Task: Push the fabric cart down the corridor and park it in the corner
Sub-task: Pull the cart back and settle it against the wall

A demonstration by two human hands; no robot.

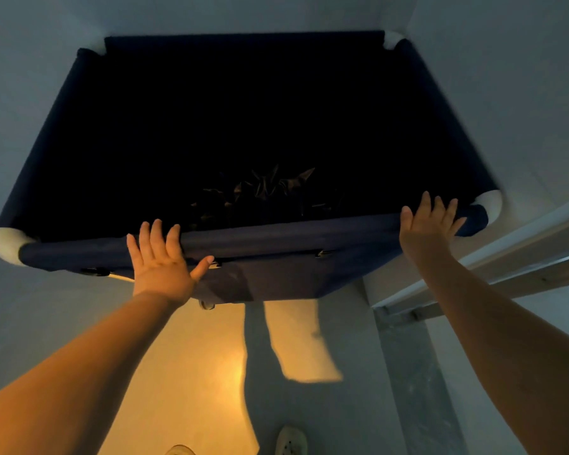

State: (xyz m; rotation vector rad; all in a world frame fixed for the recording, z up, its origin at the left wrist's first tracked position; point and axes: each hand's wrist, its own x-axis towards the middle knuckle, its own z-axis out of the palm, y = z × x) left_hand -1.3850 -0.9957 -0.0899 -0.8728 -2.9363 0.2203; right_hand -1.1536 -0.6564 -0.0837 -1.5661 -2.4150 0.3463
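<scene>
Hands flat, gripping nothing — left hand (160, 257) and right hand (429, 224) press the navy fabric cart's (79, 142) near rail; push evenly — far corner upper right nears the walls.

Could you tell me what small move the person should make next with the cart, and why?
Probably just let go and step back. The cart already has its far rim close to the walls at the corner, and the left hand and right hand lie open on the near rail, not gripping.
</scene>
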